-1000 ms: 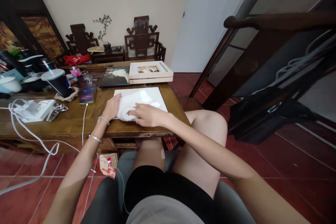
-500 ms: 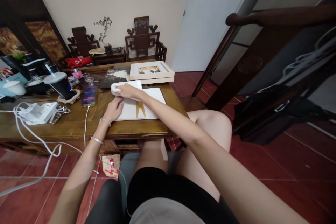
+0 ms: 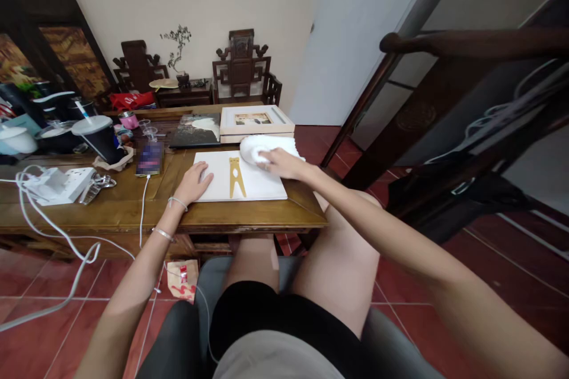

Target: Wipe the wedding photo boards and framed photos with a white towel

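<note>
A flat white book or board with a gold, two-legged shape on its face lies near the table's front edge. My left hand rests flat on its left side, fingers stretched out and thumb apart. With closed fingers my right hand grips a bunched white cloth over the board's upper right part. One end of the cloth trails past the far right corner. The cloth and hand hide that corner.
Behind the board lie a dark picture book and a cream framed box. To the left are a phone on a cable, a lidded black cup and a white power strip. A wooden chair stands beyond the table.
My right hand has moved the cloth rightward, from the board's upper left to its upper right, uncovering the gold shape's top. My left hand stays at the left side, its fingers now more visible.
</note>
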Available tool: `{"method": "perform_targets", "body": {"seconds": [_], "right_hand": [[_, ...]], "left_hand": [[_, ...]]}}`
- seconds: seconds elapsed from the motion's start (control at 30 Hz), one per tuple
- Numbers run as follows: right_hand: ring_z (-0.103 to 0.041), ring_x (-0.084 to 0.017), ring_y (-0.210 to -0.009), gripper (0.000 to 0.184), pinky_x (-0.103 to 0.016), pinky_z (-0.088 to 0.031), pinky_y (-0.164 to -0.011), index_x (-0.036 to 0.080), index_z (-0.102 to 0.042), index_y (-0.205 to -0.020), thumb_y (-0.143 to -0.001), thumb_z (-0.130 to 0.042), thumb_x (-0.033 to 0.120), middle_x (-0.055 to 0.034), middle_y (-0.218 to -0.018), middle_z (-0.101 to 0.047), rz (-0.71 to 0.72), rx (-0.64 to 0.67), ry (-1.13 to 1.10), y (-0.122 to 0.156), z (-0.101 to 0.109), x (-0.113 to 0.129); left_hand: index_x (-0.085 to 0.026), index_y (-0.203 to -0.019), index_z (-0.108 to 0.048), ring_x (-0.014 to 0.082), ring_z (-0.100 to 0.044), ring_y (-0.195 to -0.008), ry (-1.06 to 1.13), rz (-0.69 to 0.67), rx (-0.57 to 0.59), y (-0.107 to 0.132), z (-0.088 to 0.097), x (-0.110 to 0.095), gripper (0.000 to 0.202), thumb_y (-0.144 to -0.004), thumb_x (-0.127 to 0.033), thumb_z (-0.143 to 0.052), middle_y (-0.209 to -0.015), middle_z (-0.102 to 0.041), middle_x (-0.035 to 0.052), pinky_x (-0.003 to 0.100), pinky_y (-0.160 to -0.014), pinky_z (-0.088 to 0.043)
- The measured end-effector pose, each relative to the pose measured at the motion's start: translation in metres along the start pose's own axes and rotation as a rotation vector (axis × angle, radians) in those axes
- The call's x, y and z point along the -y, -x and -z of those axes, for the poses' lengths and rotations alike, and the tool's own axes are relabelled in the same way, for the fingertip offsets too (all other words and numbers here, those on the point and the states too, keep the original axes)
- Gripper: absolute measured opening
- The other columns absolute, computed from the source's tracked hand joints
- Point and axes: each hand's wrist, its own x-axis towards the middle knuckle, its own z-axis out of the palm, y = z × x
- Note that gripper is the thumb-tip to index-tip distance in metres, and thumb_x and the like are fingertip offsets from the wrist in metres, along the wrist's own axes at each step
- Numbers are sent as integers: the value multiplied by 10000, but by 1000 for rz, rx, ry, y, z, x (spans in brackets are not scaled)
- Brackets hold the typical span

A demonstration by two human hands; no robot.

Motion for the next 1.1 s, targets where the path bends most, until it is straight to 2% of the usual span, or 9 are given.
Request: {"method": "perform_targets", "body": {"seconds": [0.13,0.23,0.3,0.37,0.43,0.63,0.77,0.9,1.1], "right_hand": [[-381,-327,-1428,245,-546,-275,-1155,150,-660,-1006,-873,-463,92,-177,-1341,-612,158,24,31,65,-9,29],[-447,-343,-1364,241,-511,-406,-1047,176,-644,-935,-830,-448,85,-164,-1400,-557,240,32,14,105,-2,52],[-554,-341,-1221,237,-466,-474,-925,174,-637,-941,-835,-436,105,-172,-1287,-615,229,59,-13,116,4,60],[-616,-314,-1062,253,-442,-476,-875,170,-636,-967,-855,-415,115,-149,-1099,-672,208,85,-20,109,7,60],[-623,-292,-974,256,-436,-450,-898,173,-643,-979,-889,-407,134,-114,-971,-682,193,85,4,87,5,52],[-614,-270,-883,276,-372,-426,-872,123,-656,-1070,-953,-431,232,-129,-912,-694,66,14,38,-7,-2,9],[-604,-271,-862,309,-339,-419,-816,122,-658,-1081,-971,-402,256,-144,-911,-700,-13,-16,28,-34,-2,-3],[-581,-262,-821,313,-332,-399,-785,122,-648,-1059,-978,-392,282,-137,-858,-672,1,1,17,-14,-1,4],[-521,-213,-734,263,-304,-366,-715,197,-579,-850,-984,-400,336,-41,-695,-554,127,91,-25,62,12,29]], "left_hand": [[-80,-1254,-602,307,-485,-1371,2,-2,1,1,-1,-1,547,-872,-468,-553,-1429,-554,203,452,-1199,-314],[-112,-1267,-596,301,-465,-1388,4,-12,0,2,-2,0,535,-881,-478,-545,-1444,-547,176,462,-1206,-299],[-133,-1274,-593,294,-464,-1386,4,-31,-3,2,-2,0,527,-884,-485,-540,-1445,-547,157,470,-1205,-302],[-129,-1276,-593,292,-467,-1380,3,-45,-11,2,-2,1,533,-883,-484,-539,-1442,-545,161,476,-1202,-305],[-115,-1280,-593,291,-479,-1368,2,-49,-8,1,-1,1,544,-882,-481,-535,-1436,-548,172,476,-1197,-315],[-102,-1293,-596,286,-480,-1383,-3,-47,34,0,1,0,566,-886,-489,-525,-1443,-555,173,453,-1198,-327],[-80,-1298,-596,281,-478,-1388,-8,-36,38,1,2,-1,583,-890,-489,-521,-1447,-549,187,440,-1201,-324],[-91,-1292,-604,278,-481,-1387,-5,-31,35,1,1,-1,566,-893,-485,-526,-1447,-553,175,443,-1204,-320],[-92,-1282,-608,274,-479,-1389,4,-32,25,1,-1,-1,551,-889,-469,-528,-1436,-563,178,446,-1198,-328]]}}
